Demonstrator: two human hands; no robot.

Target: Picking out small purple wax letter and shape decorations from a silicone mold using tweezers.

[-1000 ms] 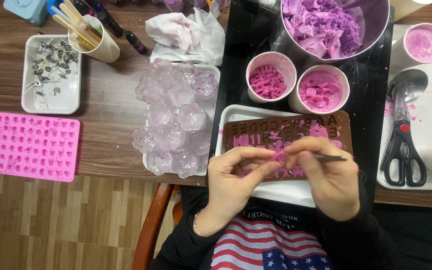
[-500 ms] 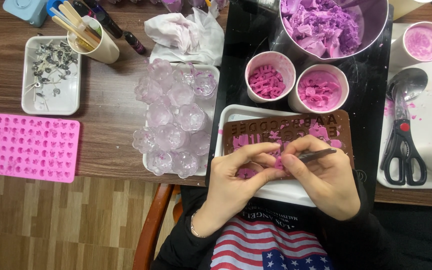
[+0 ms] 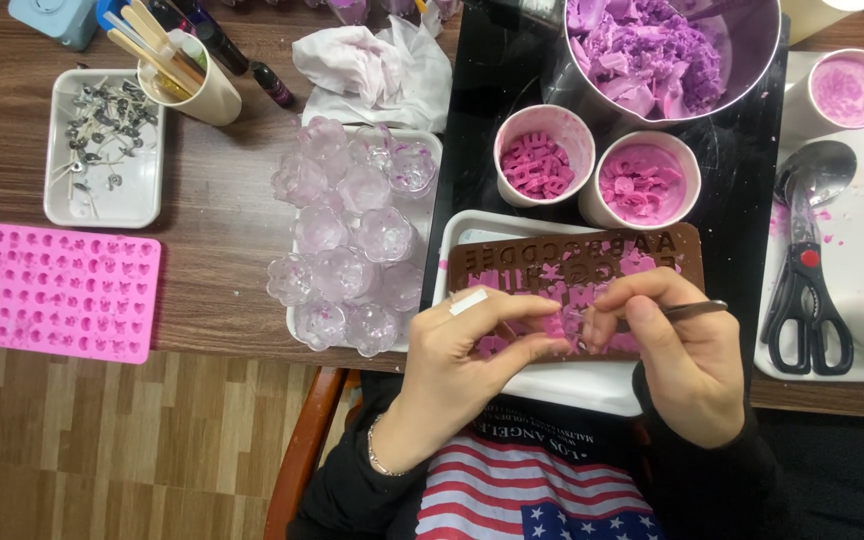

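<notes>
Left hand [image 3: 462,355]: thumb and fingers pinching the near edge of a brown letter mould [image 3: 577,275]. Right hand [image 3: 677,355], just beside it: clenched on a thin metal pick [image 3: 697,310], tip at the mould's pink-filled cavities. Beyond both hands: two white cups of pink wax pieces [image 3: 642,180], then a pot of purple wax [image 3: 672,45].
</notes>
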